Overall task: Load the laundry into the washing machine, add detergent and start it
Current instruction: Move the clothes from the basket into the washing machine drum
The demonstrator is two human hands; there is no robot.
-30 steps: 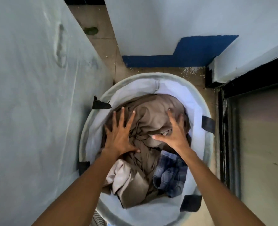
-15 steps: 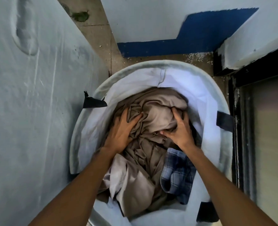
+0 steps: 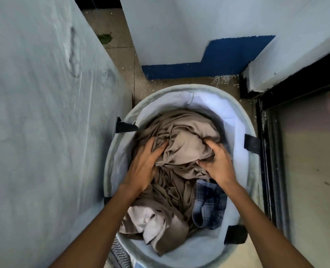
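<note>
The beige cloth point(image 3: 185, 149) lies bunched on top of the load in the far half of the laundry basket point(image 3: 235, 128). The left hand point(image 3: 143, 167) has its fingers dug into the folds on one side. The right hand point(image 3: 216, 163) curls round the bundle on the other, so both are clamped on the same cloth with the heap gathered between them. Nearer the person, a blue plaid garment point(image 3: 208, 207) sits against the right inner wall and a paler piece point(image 3: 150, 223) is folded over at the near left.

The basket stands on a tiled floor point(image 3: 117, 41), tight between a tall pale surface point(image 3: 44, 113) on the left and a dark-framed door point(image 3: 270, 151) on the right. Whether that pale surface is the washing machine cannot be told; no drum or lid is in view.

This looks like the very start of loading: the first armful is being gathered, and detergent and starting are yet to come. The next move calls for lifting the bundle straight up over the rim. The grip must be firm enough that the trailing folds, which run down among the other clothes, pull free without dragging the plaid out. Then comes a turn toward the machine's opening, wherever it lies out of view.
</note>
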